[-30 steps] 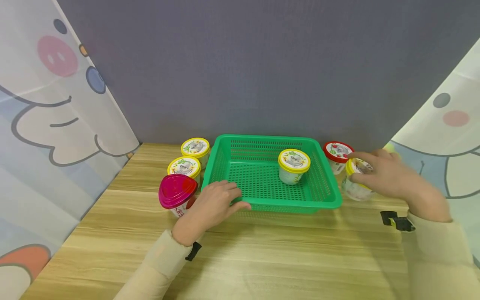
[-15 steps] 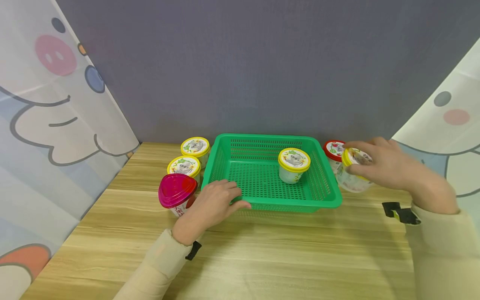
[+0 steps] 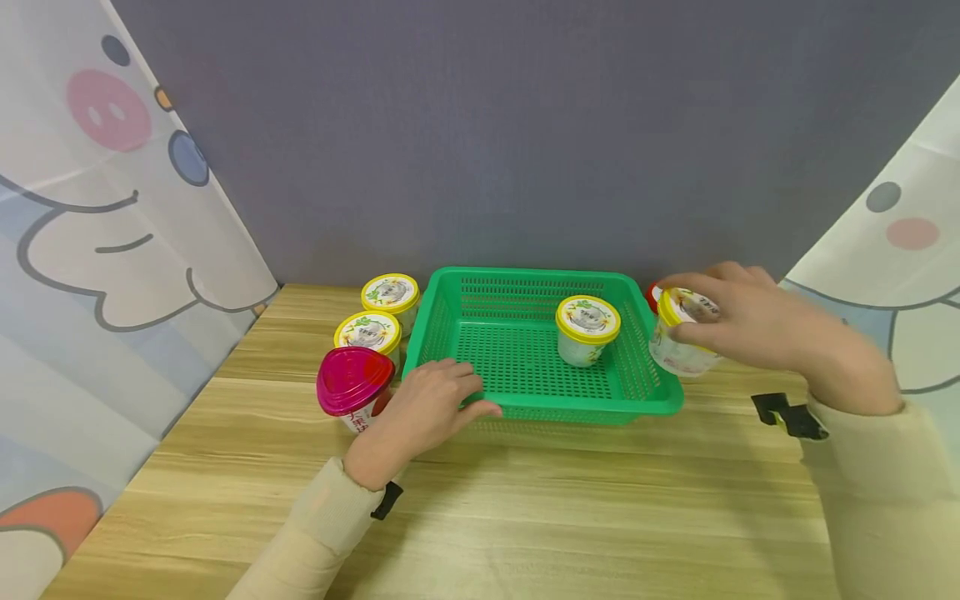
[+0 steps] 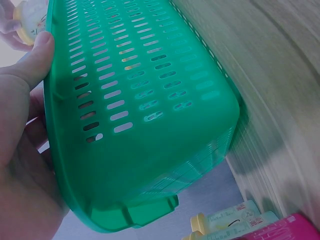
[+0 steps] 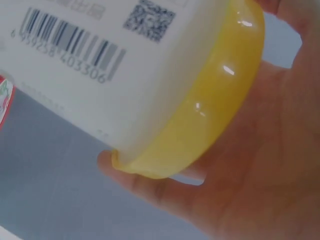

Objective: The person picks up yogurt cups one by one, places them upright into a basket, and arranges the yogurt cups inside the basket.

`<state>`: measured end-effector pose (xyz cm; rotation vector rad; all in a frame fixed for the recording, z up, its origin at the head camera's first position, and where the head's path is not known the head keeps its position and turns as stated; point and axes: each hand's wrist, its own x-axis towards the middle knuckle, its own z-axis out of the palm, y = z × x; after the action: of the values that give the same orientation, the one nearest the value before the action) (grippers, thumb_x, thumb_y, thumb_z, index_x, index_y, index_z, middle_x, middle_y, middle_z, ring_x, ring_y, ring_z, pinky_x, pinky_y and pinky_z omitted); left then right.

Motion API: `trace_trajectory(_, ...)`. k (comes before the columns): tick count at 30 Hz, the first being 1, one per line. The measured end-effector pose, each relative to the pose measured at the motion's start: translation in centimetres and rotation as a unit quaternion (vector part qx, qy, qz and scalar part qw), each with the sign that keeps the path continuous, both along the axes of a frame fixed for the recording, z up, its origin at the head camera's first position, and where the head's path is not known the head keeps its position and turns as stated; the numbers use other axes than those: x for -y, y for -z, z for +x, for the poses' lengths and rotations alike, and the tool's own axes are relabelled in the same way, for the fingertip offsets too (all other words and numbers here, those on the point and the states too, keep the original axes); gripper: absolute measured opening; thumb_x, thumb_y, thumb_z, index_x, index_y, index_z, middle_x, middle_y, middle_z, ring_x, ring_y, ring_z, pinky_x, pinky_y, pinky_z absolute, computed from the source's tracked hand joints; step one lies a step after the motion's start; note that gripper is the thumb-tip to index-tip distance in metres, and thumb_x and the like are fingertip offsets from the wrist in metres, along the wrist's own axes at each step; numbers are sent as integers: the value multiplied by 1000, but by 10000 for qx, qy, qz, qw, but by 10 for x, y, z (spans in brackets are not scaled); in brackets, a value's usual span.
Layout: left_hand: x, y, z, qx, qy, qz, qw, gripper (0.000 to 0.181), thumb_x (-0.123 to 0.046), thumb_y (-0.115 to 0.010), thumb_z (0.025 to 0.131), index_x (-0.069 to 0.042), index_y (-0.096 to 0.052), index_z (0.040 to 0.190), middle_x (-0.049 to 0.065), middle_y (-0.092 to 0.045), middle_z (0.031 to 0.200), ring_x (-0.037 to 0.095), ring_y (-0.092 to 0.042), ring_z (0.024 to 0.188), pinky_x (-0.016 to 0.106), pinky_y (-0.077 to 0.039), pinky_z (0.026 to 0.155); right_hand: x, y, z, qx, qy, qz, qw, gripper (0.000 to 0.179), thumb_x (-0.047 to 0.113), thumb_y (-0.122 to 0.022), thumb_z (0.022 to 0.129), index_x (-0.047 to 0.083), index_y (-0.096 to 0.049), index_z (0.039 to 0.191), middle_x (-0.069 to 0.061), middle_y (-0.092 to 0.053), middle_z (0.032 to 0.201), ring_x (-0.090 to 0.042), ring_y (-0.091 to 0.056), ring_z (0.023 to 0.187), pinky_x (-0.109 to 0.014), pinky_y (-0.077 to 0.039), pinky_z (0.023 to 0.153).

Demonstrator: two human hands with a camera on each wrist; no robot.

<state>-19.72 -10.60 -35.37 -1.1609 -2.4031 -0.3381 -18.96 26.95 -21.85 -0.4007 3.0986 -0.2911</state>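
My left hand (image 3: pixel 427 408) grips the near rim of a green plastic basket (image 3: pixel 570 406), towards its left end. In the left wrist view the thumb (image 4: pixel 39 55) lies over the rim, with the fingers behind it. My right hand (image 3: pixel 772 325) holds a white tub with a yellow lid (image 3: pixel 681 357) by the lid, beside the basket's right wall. A barcode shows on this tub in the right wrist view, and the fingers (image 5: pixel 165 192) curve round the lid edge. Another yellow-lidded tub (image 3: pixel 587 329) stands upright inside the basket, in its right half.
Behind the held tub, a red-lidded tub (image 3: pixel 652 297) is mostly hidden. Left of the basket stand two yellow-lidded tubs (image 3: pixel 390 292) and a container with a magenta lid (image 3: pixel 354 382), close to my left forearm. A grey panel (image 3: pixel 480 142) rises behind the wooden table (image 3: pixel 585 525).
My right hand has lifted the yellow-lidded tub and carried it left toward the basket, now covering most of the red-lidded tub. My left hand and the basket have stayed in place.
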Motion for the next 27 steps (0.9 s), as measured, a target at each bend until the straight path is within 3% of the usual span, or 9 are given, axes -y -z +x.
trace_trajectory(15, 1, 1, 0, -7, -27, -12, 10000, 39, -46, -75, 89, -16, -59, 69, -9, -41, 64, 9, -41, 60, 24, -40, 60, 27, 5, -4, 62, -291, -49, 9995, 56, 43, -65, 94, 24, -54, 145, -18, -47, 139, -39, -40, 123, -56, -43, 87)
trace_trajectory(27, 1, 2, -1, 30, -5, -29, 10000, 36, -46, -75, 89, -16, -64, 73, -9, -46, 66, 9, -44, 61, 23, -41, 60, 41, 31, -14, -181, -823, -231, 9962, 53, 36, -66, 93, 18, -57, 142, -17, -54, 124, -35, -49, 112, -51, -44, 87)
